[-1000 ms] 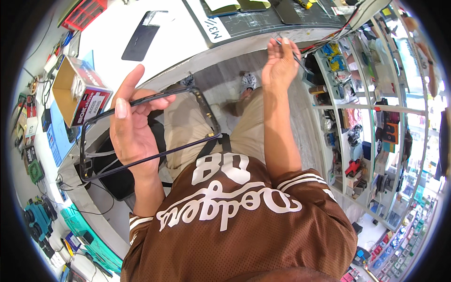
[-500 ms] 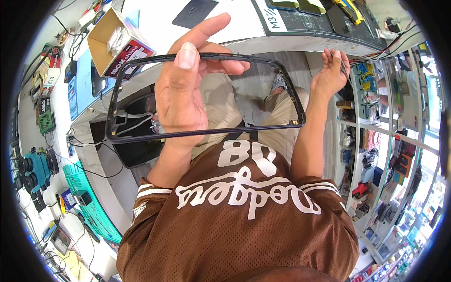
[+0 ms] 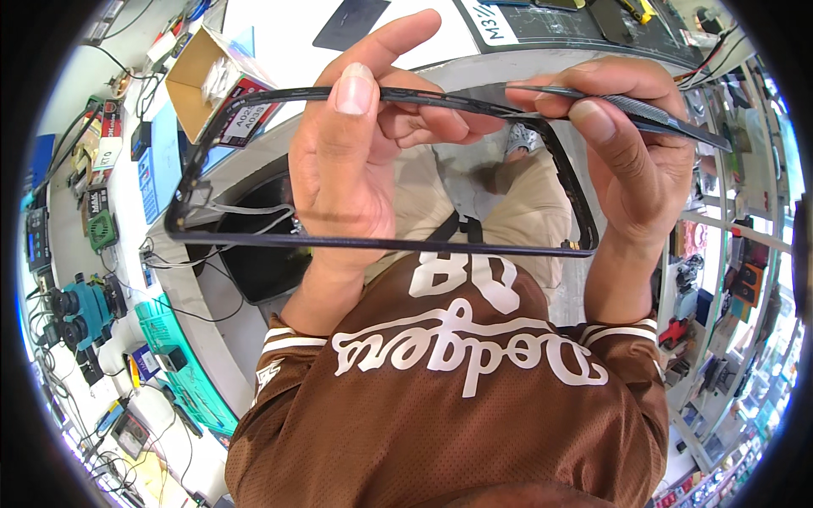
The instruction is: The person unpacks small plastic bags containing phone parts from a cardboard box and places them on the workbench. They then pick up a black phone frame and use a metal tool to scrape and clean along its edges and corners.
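A thin black phone frame (image 3: 381,245), hollow in the middle, hangs in the air in front of my torso. My left hand (image 3: 339,169) pinches its far rail between thumb and fingers, with the index finger stretched away above it. Part of that rail is hidden behind the thumb. Dark metal tweezers (image 3: 652,116) are gripped in my right hand (image 3: 635,165), pointing left. Their two tips are apart, close to the right part of the far rail; whether they touch it I cannot tell.
A white workbench holds a dark flat panel (image 3: 351,24), a black work mat (image 3: 550,34) and an open cardboard box (image 3: 190,85). To the left are a teal microscope (image 3: 89,309), a green mat (image 3: 182,360) and loose cables. Stocked shelves (image 3: 720,220) line the right side.
My right hand has come in from the far right to the frame, bringing the tweezers into plain sight. The frame and my left hand have shifted slightly, and the frame appears larger.
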